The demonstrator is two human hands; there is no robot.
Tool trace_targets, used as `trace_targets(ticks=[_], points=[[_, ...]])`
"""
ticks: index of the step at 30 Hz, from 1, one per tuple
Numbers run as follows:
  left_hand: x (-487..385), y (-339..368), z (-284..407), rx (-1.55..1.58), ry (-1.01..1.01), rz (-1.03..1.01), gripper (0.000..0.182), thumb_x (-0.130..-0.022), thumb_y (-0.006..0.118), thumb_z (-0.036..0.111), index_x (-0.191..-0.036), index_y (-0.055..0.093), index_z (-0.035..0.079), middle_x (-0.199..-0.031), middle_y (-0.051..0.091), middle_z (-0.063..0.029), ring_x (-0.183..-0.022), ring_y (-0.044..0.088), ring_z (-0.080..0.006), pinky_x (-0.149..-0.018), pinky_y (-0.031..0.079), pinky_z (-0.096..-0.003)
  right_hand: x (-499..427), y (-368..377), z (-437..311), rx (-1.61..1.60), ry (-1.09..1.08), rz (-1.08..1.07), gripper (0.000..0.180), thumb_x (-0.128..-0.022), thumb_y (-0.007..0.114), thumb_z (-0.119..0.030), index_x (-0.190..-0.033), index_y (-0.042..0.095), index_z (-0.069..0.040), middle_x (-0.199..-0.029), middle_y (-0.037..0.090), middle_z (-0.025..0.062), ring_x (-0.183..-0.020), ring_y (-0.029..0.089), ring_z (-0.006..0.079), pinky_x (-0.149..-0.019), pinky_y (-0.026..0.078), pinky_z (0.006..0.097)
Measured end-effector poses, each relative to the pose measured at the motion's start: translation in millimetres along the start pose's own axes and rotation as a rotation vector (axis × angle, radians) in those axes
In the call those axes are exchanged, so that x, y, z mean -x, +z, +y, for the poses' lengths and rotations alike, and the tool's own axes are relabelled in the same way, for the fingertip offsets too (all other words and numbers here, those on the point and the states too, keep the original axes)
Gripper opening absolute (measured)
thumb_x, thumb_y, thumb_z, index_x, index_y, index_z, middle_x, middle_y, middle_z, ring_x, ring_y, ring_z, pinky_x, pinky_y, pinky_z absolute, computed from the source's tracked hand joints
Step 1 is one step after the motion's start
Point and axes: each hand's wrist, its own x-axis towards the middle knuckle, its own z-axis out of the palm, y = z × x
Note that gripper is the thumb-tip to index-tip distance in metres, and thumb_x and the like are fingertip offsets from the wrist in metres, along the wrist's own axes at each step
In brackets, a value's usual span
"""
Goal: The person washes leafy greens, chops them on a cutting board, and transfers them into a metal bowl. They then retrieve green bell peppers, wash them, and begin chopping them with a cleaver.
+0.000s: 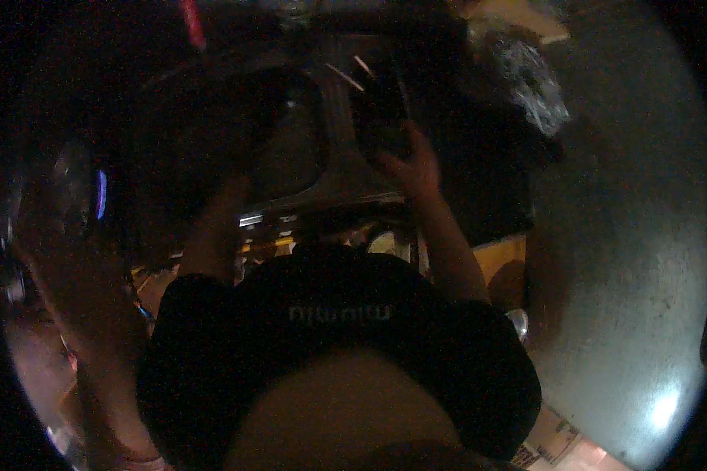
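Observation:
The scene is very dark. Before me lies what looks like a double-bowl sink, its pale divider (337,118) running between a wide left basin (283,141) and a narrower right one (380,106). My right hand (419,162) is over the right basin's near right side, thumb and fingers spread apart. Darkness between them hides whether they hold anything. Over the left basin's near left side is my left hand (238,182), mostly lost in shadow. Its fingers cannot be made out.
Crumpled clear plastic (533,85) lies at the upper right, below a yellowish item (518,20). A grey surface (618,235) curves down the right side. At the upper left is a red object (193,23); a purple light strip (101,194) glows at far left. Printed cardboard (554,438) shows lower right.

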Motion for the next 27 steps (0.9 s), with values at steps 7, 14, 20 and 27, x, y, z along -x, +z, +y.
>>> trace_targets(ticks=[7,14,20,27], points=[[-7.1,12.3,-18.3,-0.028,-0.026,-0.005,0.040,-0.089,0.050,0.037,-0.116,0.054,0.009,-0.112,0.058,-0.0116,-0.101,0.056,-0.0253,-0.084,0.047,-0.0372,47.4,-74.4,160.9,0.599,0.372,0.005,0.073,-0.075,0.068,-0.043,-0.133,0.041,-0.009,-0.131,0.045,0.0215,-0.117,0.046,0.0366,-0.093,0.043,0.0441],[6.0,25.3,-32.5,-0.024,-0.034,-0.004,0.040,-0.089,0.050,0.038,-0.116,0.054,0.008,-0.112,0.058,-0.0117,-0.101,0.056,-0.0256,-0.085,0.047,-0.0372,-38.2,4.5,56.0,0.396,-0.347,0.213,0.051,-0.079,0.065,-0.033,-0.121,0.053,-0.006,-0.129,0.046,0.0187,-0.117,0.046,0.0355,-0.094,0.042,0.0437],[19.6,47.3,-53.7,0.052,-0.062,-0.001,0.041,-0.089,0.049,0.038,-0.116,0.054,0.008,-0.112,0.058,-0.0118,-0.101,0.056,-0.0257,-0.085,0.047,-0.0372,-127.9,172.3,-22.8,0.332,-0.525,-0.530,0.042,-0.081,0.063,-0.029,-0.116,0.058,-0.008,-0.127,0.047,0.0182,-0.115,0.047,0.0350,-0.096,0.040,0.0447],[6.5,77.8,-67.0,0.124,-0.079,0.012,0.041,-0.088,0.049,0.038,-0.116,0.054,0.008,-0.112,0.058,-0.0119,-0.102,0.056,-0.0259,-0.085,0.047,-0.0371,-158.3,323.6,16.4,0.663,-0.515,-0.660,0.050,-0.080,0.063,-0.031,-0.123,0.051,-0.009,-0.128,0.048,0.0155,-0.117,0.045,0.0318,-0.097,0.038,0.0428]])
